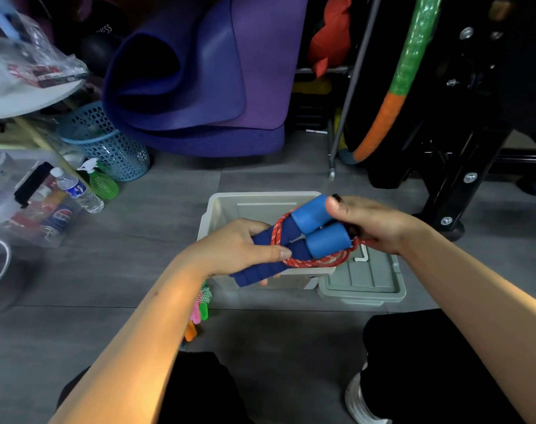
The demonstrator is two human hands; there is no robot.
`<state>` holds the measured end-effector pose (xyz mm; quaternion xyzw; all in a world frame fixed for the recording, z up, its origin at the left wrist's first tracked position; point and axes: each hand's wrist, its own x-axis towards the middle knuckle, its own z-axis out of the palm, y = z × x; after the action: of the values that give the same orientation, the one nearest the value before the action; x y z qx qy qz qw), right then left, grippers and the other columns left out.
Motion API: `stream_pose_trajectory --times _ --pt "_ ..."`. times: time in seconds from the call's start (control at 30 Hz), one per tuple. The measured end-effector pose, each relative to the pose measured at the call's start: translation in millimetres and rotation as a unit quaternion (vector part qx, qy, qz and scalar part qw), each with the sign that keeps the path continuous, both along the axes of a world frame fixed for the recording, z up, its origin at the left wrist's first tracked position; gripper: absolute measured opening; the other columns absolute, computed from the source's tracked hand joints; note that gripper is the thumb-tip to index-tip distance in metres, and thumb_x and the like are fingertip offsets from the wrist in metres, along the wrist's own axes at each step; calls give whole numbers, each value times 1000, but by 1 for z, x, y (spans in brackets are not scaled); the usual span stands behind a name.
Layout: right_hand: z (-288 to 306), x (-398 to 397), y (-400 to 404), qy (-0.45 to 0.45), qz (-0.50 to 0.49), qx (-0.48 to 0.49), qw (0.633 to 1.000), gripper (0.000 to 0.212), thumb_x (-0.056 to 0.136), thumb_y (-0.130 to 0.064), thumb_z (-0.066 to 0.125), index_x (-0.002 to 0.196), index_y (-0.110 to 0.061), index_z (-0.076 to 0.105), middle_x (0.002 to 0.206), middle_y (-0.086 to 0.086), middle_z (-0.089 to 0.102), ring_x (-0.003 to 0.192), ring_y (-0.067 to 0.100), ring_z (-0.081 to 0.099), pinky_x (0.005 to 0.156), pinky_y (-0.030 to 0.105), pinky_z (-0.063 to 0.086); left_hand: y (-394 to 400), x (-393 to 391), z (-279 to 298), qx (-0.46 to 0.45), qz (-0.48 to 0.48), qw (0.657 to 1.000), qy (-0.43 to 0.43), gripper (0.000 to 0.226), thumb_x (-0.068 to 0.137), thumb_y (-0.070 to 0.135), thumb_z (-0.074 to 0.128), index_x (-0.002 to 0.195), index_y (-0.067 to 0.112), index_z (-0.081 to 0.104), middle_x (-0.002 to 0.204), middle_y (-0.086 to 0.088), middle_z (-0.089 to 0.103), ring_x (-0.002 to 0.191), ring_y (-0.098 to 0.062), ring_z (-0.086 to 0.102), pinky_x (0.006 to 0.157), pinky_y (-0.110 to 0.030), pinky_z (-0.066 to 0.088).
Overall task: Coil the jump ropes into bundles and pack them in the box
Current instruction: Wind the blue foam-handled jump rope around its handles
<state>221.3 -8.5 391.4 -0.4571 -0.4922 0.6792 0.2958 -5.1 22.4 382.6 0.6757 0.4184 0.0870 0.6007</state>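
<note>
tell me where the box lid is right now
In the head view the grey lid lies flat on the floor, right of the open box, below the right hand.

The lid (364, 280) lies right of the box (217, 209), a basket (107, 142) behind-left.

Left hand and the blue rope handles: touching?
Touching. The head view shows the left hand gripping the blue handles, thumb pressed across the red rope.
</note>
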Motion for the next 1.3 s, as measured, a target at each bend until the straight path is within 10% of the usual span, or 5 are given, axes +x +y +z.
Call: stream_pose_trajectory --times 0.4,0.7,0.9,1.3 --pt "-12 2 3 37 52 -4 998 83 52 -51 86 106 0 51 75 1 47 70 8 42 64 20 36 0 8 -1 -86 110 978 -153 53 91 16 57 138 35 42 102 -1 71 81 -26 71 63 -43 59" --pt "-25 -28 -2 40 -110 1 993 13 83 -21 58 80 -9 59 56 -8 45 58 8 27 51 17 27 -4 12 -4 1 155 978 -141 32 91 22 61 119 37 56 100 0 71 85 -25 71 66 -45 60" --pt "-27 -31 -3 109 -132 1 985 11 79 -14 58 74 -13 68 67 -2 45 58 7 31 49 14 34 -5 16 -2 -71 205 960 -180 13 90 25 60 102 21 64 85 -6 73 74 -24 70 58 -39 59" --pt "-31 -36 -3 13 -179 54 982 19 95 -14 49 92 1 61 70 6 40 54 7 28 51 13 34 -5 23 -8 -43 226 953 -198 40 92 27 59 129 30 45 94 -3 71 80 -28 71 61 -49 58"
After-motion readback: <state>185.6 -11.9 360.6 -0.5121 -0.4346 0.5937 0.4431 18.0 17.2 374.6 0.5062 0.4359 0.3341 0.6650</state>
